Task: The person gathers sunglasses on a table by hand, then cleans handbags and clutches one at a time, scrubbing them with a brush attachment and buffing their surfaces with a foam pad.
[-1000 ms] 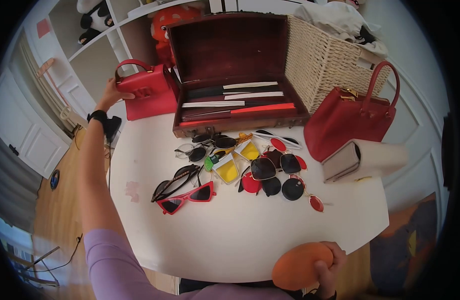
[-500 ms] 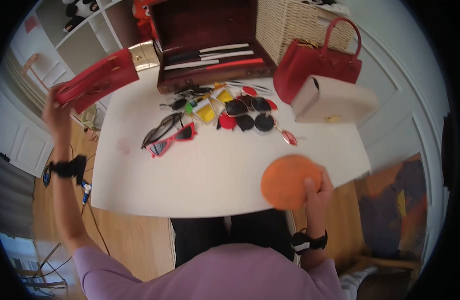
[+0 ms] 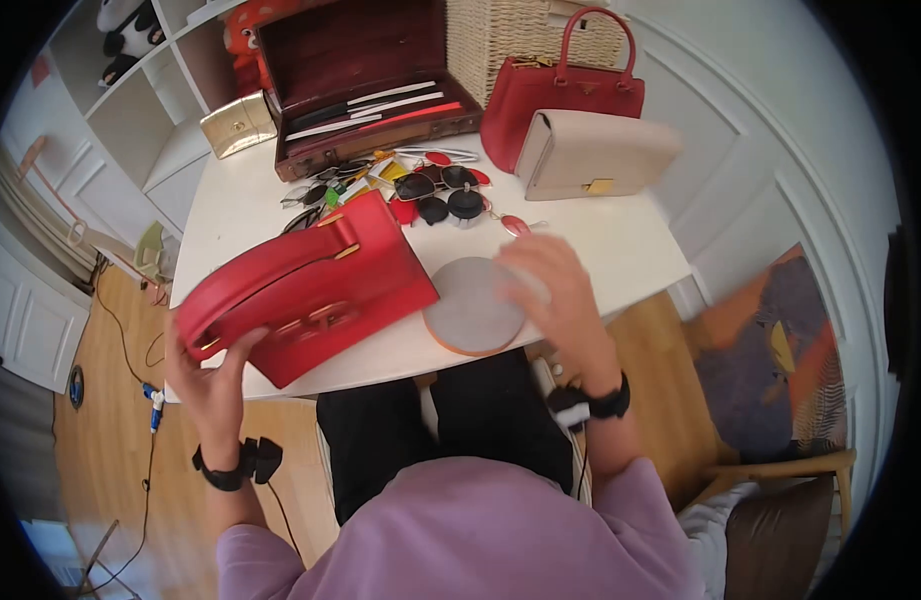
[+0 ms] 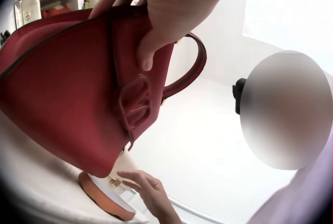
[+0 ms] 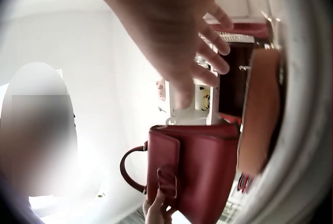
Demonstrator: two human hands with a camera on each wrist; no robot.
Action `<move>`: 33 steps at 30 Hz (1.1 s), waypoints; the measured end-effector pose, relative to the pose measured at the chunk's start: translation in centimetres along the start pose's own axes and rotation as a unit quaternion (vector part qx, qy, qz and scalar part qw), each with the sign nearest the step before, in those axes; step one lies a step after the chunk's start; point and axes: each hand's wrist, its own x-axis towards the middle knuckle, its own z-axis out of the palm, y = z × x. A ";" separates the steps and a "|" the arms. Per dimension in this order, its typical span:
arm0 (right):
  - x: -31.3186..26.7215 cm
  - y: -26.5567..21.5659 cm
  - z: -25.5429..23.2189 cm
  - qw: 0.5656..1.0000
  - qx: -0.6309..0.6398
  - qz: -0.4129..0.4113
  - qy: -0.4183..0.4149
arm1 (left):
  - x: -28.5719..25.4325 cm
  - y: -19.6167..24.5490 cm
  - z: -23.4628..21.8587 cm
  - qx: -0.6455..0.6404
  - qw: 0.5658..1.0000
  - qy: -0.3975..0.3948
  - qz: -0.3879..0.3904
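Observation:
My left hand (image 3: 208, 385) grips one end of a red handbag (image 3: 320, 310), tilted above the table's front left; the left wrist view shows thumb and fingers around the bag (image 4: 62, 94). The round orange object (image 5: 260, 109) shows a grey flat face (image 3: 475, 305) in the head view, near the table's front edge. My right hand (image 3: 555, 300) is beside it, blurred there; in the right wrist view its fingers are spread and hold nothing. Sunglasses (image 3: 465, 203) lie behind, partly hidden by the bag.
An open dark red case (image 3: 380, 135) with several long strips stands at the back. Left of it is a gold clutch (image 3: 238, 125). A second red handbag (image 3: 565, 110), a beige bag (image 3: 600, 160) and a wicker basket (image 3: 490, 40) stand at the back right.
The left hand has brought the red handbag from the far left to the front of the table. The right hand has let go of the orange object, whose grey face now shows.

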 end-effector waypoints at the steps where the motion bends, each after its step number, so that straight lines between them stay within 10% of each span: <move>1: 1.0 1.7 -0.1 0.999 -0.039 0.012 0.019 | 0.2 0.0 0.7 -0.005 1.000 -0.001 0.001; 6: 2.8 7.4 1.7 0.984 -0.152 0.098 0.000 | 0.4 -0.6 2.1 -0.053 0.995 0.050 -0.075; 8: 3.1 7.6 1.5 0.965 -0.172 0.155 -0.127 | 0.1 -1.3 1.8 -0.044 0.994 0.058 -0.078; 18: 8.5 6.3 3.4 0.996 -0.064 -0.017 -0.065 | 0.0 -2.5 3.6 -0.079 0.990 0.092 -0.066; 21: 9.7 6.6 4.0 0.983 -0.072 0.039 -0.163 | -1.5 -4.0 4.4 -0.177 0.975 0.073 -0.116; 26: 11.2 -0.5 3.0 0.991 0.064 0.101 -0.052 | -1.6 -3.7 4.8 -0.210 0.966 0.092 -0.116; 28: 10.9 -4.9 4.0 0.970 0.231 0.047 -0.066 | -1.1 -3.8 4.9 -0.210 0.964 0.100 -0.125; 33: 9.3 -9.5 8.8 0.964 0.155 -0.162 -0.145 | -0.4 -4.8 5.4 -0.286 0.937 0.098 -0.177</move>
